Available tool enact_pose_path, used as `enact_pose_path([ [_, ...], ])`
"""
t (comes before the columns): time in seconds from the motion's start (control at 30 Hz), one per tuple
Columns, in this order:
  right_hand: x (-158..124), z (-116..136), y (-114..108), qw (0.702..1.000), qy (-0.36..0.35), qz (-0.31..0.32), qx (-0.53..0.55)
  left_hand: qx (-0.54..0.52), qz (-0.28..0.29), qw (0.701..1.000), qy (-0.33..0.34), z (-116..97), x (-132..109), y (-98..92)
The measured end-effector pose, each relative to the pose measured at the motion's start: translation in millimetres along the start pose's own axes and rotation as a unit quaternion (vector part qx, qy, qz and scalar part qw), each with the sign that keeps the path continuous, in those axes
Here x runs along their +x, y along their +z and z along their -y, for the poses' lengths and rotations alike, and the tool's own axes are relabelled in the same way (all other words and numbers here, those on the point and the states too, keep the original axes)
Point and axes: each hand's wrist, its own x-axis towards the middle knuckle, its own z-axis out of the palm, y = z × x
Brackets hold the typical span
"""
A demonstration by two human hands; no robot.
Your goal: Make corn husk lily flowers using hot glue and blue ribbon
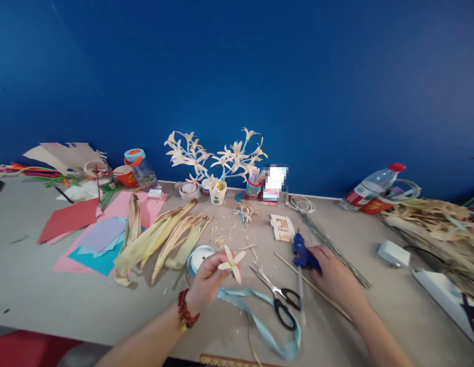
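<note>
My left hand point(205, 285) is closed on a small pale husk flower point(232, 263), held above the table near a spool of light blue ribbon point(199, 256). A red bead bracelet is on that wrist. My right hand point(333, 277) is wrapped round the handle of a blue glue gun point(301, 253) that lies on the table, with its glue stick pointing toward me. Black-handled scissors point(278, 299) lie between my hands, beside a loose tail of blue ribbon point(259, 321). Thin wooden sticks point(317, 290) run under my right hand.
Dried corn husks point(160, 239) and coloured paper sheets point(95, 229) lie at the left. Pots of husk flowers point(217, 163) stand at the back by the blue wall. A water bottle point(370, 188), a husk pile point(435, 219), a white adapter point(393, 253) and green wires point(336, 250) are at the right.
</note>
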Motion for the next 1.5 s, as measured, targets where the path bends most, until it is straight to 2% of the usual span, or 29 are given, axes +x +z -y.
enact_pose_path([
  [0.13,1.3,0.4,1.4,1.0,0.0,-0.022,0.006,0.017,-0.005,1.0,-0.006,-1.2,0.1,0.7],
  [0.27,-0.7,-1.9,-2.2,0.997,0.034,-0.061,0.028,0.009,0.02,1.0,-0.019,5.6,-1.6,-3.7],
  [0.4,0.7,-3.6,-11.1,0.984,0.078,-0.073,0.142,-0.056,0.046,0.996,-0.043,8.9,-2.7,-4.0],
  [0.5,2.8,-4.1,-15.6,0.94,0.14,-0.057,0.304,-0.1,0.052,0.992,-0.058,6.0,-1.6,-1.3],
  [0.7,5.4,-0.2,-15.9,0.873,0.233,-0.028,0.428,-0.165,0.073,0.979,-0.097,1.0,1.4,2.5],
  [0.83,-1.6,17.7,-30.0,0.824,0.224,-0.043,0.519,-0.225,0.073,0.966,-0.108,0.5,2.4,6.3],
  [0.9,-10.2,34.7,-39.8,0.774,0.188,-0.036,0.604,-0.256,0.074,0.957,-0.115,0.0,3.2,8.6],
  [0.93,-15.5,45.0,-44.3,0.77,0.162,-0.019,0.616,-0.269,0.078,0.952,-0.122,-0.1,3.6,9.6],
  [1.0,-26.3,68.2,-51.7,0.792,0.096,0.023,0.602,-0.29,0.084,0.944,-0.132,-0.3,4.2,11.0],
  [1.03,-31.0,80.5,-54.2,0.806,0.069,0.02,0.587,-0.3,0.086,0.941,-0.135,-0.2,4.2,11.5],
  [1.13,-38.0,114.9,-57.0,0.869,-0.064,-0.026,0.49,-0.318,0.077,0.935,-0.137,0.9,2.8,11.8],
  [1.2,-36.8,131.8,-55.8,0.897,-0.129,-0.053,0.419,-0.319,0.067,0.935,-0.14,2.6,1.5,11.2],
  [1.37,-29.5,150.6,-55.8,0.911,-0.172,-0.105,0.359,-0.314,0.062,0.936,-0.149,6.5,0.1,8.8],
  [1.5,-27.7,155.1,-61.7,0.917,-0.185,-0.115,0.335,-0.32,0.061,0.933,-0.155,5.8,0.3,9.1],
])
